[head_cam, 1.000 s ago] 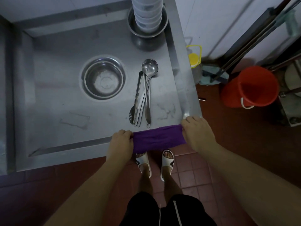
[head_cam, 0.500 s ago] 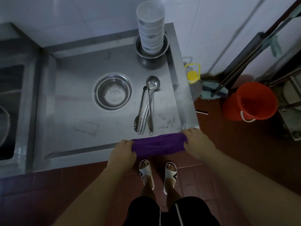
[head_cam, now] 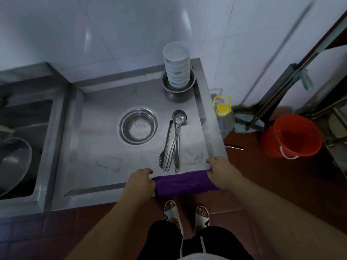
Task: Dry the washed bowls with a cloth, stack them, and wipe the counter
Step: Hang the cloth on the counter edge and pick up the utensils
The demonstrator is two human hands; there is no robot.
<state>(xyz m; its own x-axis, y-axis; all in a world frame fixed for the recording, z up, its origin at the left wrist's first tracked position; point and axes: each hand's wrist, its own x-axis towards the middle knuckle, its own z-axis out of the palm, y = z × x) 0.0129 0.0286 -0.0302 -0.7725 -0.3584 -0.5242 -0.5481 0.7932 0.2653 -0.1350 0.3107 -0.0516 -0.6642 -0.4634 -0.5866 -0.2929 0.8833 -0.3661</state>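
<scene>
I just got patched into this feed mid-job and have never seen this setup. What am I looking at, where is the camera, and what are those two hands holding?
There is no machine here: a person works bare-handed, and the single camera sits on their head, looking forward and down, so the arms reach in from the bottom of the picture. The left hand and the right hand each have a grip on one end of a purple cloth, stretched between them at the near edge of the steel counter. On the counter lie a stack of white bowls standing in a metal dish at the far corner, an empty metal bowl in the middle, and a ladle with tongs beside it. A sink is to the left, and a red bucket stands on the floor to the right.
</scene>
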